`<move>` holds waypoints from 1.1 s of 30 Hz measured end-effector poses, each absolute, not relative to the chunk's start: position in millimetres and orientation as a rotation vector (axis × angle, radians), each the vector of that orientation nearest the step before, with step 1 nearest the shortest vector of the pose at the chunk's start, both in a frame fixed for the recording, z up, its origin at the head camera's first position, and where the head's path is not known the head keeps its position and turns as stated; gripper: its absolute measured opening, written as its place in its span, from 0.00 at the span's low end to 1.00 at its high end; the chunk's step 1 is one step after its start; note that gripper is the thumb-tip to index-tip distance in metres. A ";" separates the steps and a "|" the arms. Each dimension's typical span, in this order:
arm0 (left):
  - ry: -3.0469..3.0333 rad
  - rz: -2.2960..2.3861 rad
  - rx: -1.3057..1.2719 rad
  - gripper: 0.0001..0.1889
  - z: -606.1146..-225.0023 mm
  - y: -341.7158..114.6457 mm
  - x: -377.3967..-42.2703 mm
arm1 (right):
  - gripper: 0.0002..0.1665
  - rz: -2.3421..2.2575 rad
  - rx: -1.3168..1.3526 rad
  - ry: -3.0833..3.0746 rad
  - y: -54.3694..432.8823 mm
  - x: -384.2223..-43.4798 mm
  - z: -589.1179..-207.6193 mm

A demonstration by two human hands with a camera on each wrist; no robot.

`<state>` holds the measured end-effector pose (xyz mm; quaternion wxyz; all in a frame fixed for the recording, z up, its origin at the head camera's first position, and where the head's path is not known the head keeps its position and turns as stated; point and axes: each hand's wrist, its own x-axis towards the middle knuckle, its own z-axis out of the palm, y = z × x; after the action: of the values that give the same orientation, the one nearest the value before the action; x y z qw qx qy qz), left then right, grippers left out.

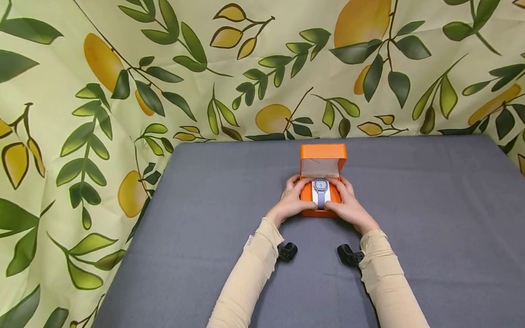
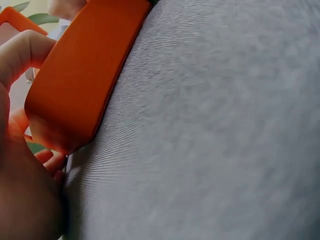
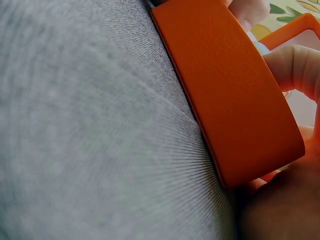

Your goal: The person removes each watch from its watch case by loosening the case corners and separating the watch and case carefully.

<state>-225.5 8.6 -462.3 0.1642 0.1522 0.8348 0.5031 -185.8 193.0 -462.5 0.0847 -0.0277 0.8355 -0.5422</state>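
An orange watch box (image 1: pixel 307 214) sits on the grey cloth with its hinged lid (image 1: pixel 323 151) raised, showing a pale lining. Inside, a wristwatch (image 1: pixel 320 185) with a rounded-square face and a bluish-grey strap is wrapped on a white cushion (image 1: pixel 315 197). From the left, my left hand (image 1: pixel 288 202) holds the box, thumb and forefinger reaching over its wall to the cushion. My right hand (image 1: pixel 348 204) mirrors this on the right side. Both wrist views show the box's front wall (image 2: pixel 75 75) close up, with the thumbs bent over its upper edge; lower fingers are partly hidden.
Grey cloth (image 1: pixel 228 196) covers the table around the box. A curtain (image 1: pixel 239 85) printed with lemons and leaves hangs behind and at the sides. Black wrist devices (image 1: pixel 288 251) sit at both beige sleeves (image 1: pixel 247 280).
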 end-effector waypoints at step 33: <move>2.789 1.278 0.715 0.36 -444.4 10.3 -202.1 | 0.41 -1.500 -0.282 3.059 182.9 -172.2 -447.6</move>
<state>-202.1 10.3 -444.4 -0.0044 0.2269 0.8854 0.4057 -172.2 182.9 -447.6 -0.1381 -0.0817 0.8862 -0.4346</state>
